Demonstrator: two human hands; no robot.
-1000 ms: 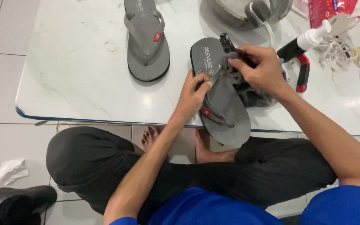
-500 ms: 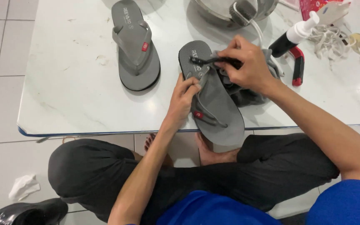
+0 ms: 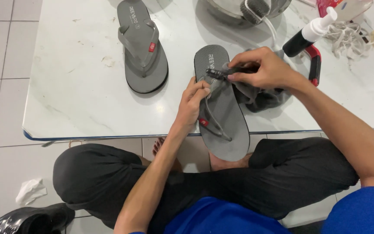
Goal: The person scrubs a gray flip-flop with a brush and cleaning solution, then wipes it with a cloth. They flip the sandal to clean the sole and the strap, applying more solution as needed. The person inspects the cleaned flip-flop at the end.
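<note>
Holding a grey flip-flop [image 3: 224, 117] at the centre of the frame, we pinch its strap with the fingers of our left hand [image 3: 192, 102], which are closed on it. The sandal lies on the white tabletop [image 3: 66, 86], its heel hanging over the near edge. Our right hand [image 3: 262, 69] grips a small dark brush [image 3: 221, 72], fingers curled tight around it, its head touching the strap near the toe end. A dark grey cloth [image 3: 260, 97] lies just beside, under that hand. A second grey flip-flop [image 3: 143, 47] rests well apart at upper left.
</note>
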